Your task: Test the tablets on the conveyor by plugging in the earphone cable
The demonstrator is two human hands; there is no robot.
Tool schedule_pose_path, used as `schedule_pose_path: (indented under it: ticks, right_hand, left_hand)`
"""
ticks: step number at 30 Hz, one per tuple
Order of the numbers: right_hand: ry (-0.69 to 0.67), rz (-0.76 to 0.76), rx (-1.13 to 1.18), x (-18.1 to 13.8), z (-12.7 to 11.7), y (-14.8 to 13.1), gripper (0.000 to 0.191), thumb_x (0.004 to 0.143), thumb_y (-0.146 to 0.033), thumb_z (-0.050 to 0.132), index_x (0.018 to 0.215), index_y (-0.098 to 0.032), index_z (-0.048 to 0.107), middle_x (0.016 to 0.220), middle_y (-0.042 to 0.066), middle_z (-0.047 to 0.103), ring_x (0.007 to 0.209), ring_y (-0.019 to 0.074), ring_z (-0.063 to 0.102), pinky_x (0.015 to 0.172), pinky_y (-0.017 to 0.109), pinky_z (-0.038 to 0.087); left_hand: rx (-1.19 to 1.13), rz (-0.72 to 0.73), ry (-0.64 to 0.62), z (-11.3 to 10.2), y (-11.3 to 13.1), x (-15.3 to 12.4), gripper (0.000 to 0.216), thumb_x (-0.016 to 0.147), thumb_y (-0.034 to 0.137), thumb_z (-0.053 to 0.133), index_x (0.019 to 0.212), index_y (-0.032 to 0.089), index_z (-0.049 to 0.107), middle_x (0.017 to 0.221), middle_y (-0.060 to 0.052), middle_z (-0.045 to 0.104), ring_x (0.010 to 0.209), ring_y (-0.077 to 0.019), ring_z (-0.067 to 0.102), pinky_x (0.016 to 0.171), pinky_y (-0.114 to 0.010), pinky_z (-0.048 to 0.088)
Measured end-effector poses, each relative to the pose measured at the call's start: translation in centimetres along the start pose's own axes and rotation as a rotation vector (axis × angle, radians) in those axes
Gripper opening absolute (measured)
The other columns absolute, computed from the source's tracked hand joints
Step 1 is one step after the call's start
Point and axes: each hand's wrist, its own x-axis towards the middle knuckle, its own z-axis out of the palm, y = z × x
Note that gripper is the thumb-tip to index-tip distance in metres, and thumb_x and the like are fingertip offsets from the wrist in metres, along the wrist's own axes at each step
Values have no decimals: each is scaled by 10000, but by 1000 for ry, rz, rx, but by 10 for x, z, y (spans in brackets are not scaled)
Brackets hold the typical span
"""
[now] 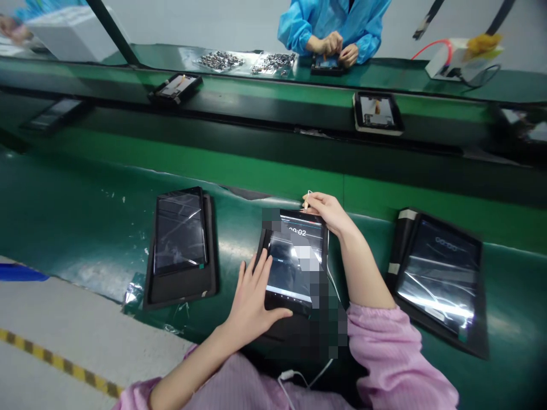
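A lit tablet (294, 267) lies on the green bench in front of me, its screen partly blurred. My left hand (254, 299) rests on its left edge, fingers spread and the thumb along the bottom edge, steadying it. My right hand (327, 212) is at the tablet's top right corner, its fingers pinched on a small plug with a thin white cable (308, 199). The cable runs down toward my lap (294, 376).
Another tablet on a black tray (179, 242) lies to the left, and a third, lit one (440, 273) to the right. Behind is a conveyor with tablets (378, 112), (175, 86). Across it a person in a blue coat (333, 28) works beside piles of small parts (220, 60).
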Motion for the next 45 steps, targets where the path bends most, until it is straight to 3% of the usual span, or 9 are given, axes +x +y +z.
schedule_pose_path:
  ticks: [12, 22, 28, 31, 33, 34, 36, 39, 45]
  right_hand:
    - [-98, -83, -147, -4, -7, 0, 301, 667, -436, 776, 685, -165, 645, 705, 38, 669, 678, 165, 629, 736, 314, 527]
    - [-100, -130, -239, -11, -5, -3, 300, 657, -454, 740, 699, -178, 632, 693, 25, 659, 617, 144, 579, 651, 278, 491]
    - [-30, -172, -360, -12, 1, -10, 244, 711, -381, 725, 647, -170, 622, 702, 60, 649, 692, 205, 610, 753, 361, 518]
    - [125, -309, -419, -53, 2, -11, 162, 790, -300, 680, 899, -181, 680, 1066, 93, 663, 1016, 254, 601, 974, 399, 450]
    - [154, -477, -507, -105, 3, -7, 288, 866, -268, 610, 1151, -226, 635, 1287, 81, 576, 1117, 237, 561, 1016, 391, 427]
    - [57, -526, -565, -136, 5, -2, 288, 916, -276, 555, 1193, -237, 620, 1248, 78, 597, 1021, 214, 600, 955, 378, 471]
    - [-395, -398, -609, -198, 11, 10, 290, 966, -265, 491, 1226, -253, 617, 1127, 60, 660, 766, 157, 634, 755, 315, 541]
    - [-802, -144, -642, -268, 24, 37, 334, 977, -193, 488, 1286, -254, 599, 1206, 64, 650, 935, 186, 664, 837, 328, 540]
    - [-642, -30, -717, -306, 21, 76, 243, 1030, -297, 457, 1079, -237, 687, 1011, 42, 699, 903, 220, 670, 800, 339, 535]
  left_hand:
    - [5, -23, 9, -1, 3, -2, 1179, 782, 488, 748, 1540, 295, -135, 1609, -198, 230, 1465, -405, 249, 1135, -685, 247]
    - [-19, -35, -7, -5, 5, 1, 1265, 744, 479, 787, 1515, 316, -204, 1610, -220, 204, 1473, -418, 191, 1135, -707, 205]
    - [-50, -62, -17, -6, 6, 4, 1297, 709, 472, 818, 1523, 285, -175, 1604, -229, 220, 1473, -417, 206, 1148, -695, 179]
    - [-73, -88, -13, -9, 8, 6, 1265, 701, 479, 816, 1542, 244, -99, 1602, -232, 224, 1476, -408, 216, 1159, -678, 164]
    - [-111, -95, -21, -12, 8, 6, 1225, 709, 514, 793, 1547, 229, -54, 1608, -224, 213, 1481, -409, 201, 1162, -679, 144]
    - [-140, -97, -28, -13, 8, 6, 1182, 727, 539, 766, 1548, 228, -26, 1611, -215, 211, 1484, -408, 192, 1163, -679, 132]
    - [-207, -108, -33, -15, 8, 7, 1027, 801, 564, 670, 1544, 226, 48, 1612, -193, 231, 1490, -391, 186, 1168, -673, 109]
    - [-284, -142, 10, -17, 9, 10, 787, 895, 497, 544, 1522, 226, 152, 1596, -169, 291, 1489, -350, 223, 1173, -662, 82]
    - [-315, -173, 58, -13, 12, 13, 772, 870, 424, 572, 1511, 230, 187, 1596, -156, 295, 1487, -335, 238, 1180, -650, 57]
